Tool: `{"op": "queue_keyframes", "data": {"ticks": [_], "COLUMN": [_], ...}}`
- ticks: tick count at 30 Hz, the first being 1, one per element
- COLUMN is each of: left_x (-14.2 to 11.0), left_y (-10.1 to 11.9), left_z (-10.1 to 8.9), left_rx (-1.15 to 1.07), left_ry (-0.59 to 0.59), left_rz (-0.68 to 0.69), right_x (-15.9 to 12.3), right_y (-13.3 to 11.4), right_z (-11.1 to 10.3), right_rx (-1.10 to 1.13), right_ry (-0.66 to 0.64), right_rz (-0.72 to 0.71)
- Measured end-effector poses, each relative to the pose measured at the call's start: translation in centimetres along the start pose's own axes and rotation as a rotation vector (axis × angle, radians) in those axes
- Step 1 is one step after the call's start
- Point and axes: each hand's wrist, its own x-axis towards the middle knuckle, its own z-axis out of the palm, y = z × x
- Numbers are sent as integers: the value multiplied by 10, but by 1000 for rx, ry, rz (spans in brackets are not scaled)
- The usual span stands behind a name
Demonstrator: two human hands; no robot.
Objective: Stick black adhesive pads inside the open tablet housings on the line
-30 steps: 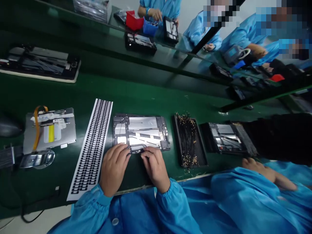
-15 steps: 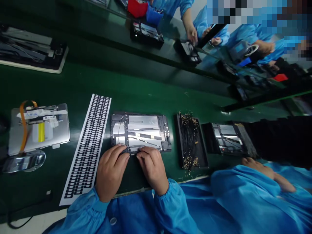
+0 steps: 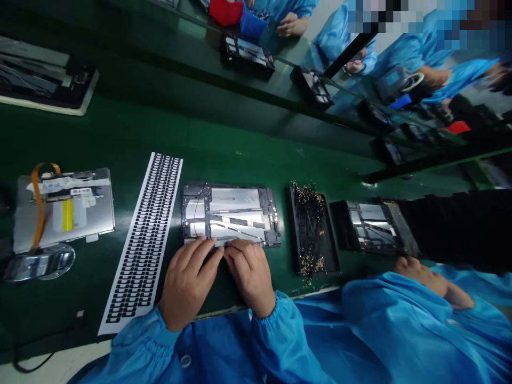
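A tablet with its back off [image 3: 234, 200] lies flat on the green bench, its silver battery plates and dark frame facing up. At its near edge, left of the middle, my left hand [image 3: 188, 277] is closed, with thumb and fingertips pressed on the rim. My right hand [image 3: 250, 272] is closed on the same edge, and its fingertips almost meet those of the left. Whatever small part may lie under the fingertips is hidden. Left of the tablet is a white sheet of black stickers [image 3: 144, 240]. On its right stands a black tray [image 3: 334, 253] of thin black cables with gold ends [image 3: 310, 229].
A silver screen panel [image 3: 96, 213] with an orange ribbon cable lies at left, beside a shiny metal object [image 3: 42, 261]. Another opened tablet [image 3: 372, 226] sits at right near a co-worker's hand [image 3: 420, 274]. A raised glass shelf with more tablets [image 3: 248, 56] runs along the back.
My left hand has slid right along the tablet's near edge, closer to my right hand. The view has shifted slightly. Across the shelf, a co-worker has put down a tablet and drawn the hand back.
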Motion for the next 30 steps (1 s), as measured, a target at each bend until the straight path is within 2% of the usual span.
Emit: {"op": "queue_keyframes", "data": {"ticks": [5, 10, 19, 30], "left_x": [1, 0, 10, 12], "left_y": [2, 1, 4, 3], "left_z": [1, 2, 8, 8], "left_rx": [9, 37, 30, 83], "left_ry": [-17, -27, -15, -76], "left_rz": [64, 86, -23, 21], "right_x": [-5, -13, -8, -6], "right_y": [9, 18, 19, 19], "right_z": [5, -1, 0, -4], "right_rx": [182, 324, 266, 249], "right_ry": [92, 122, 112, 70], "right_rz": [17, 97, 72, -4]}}
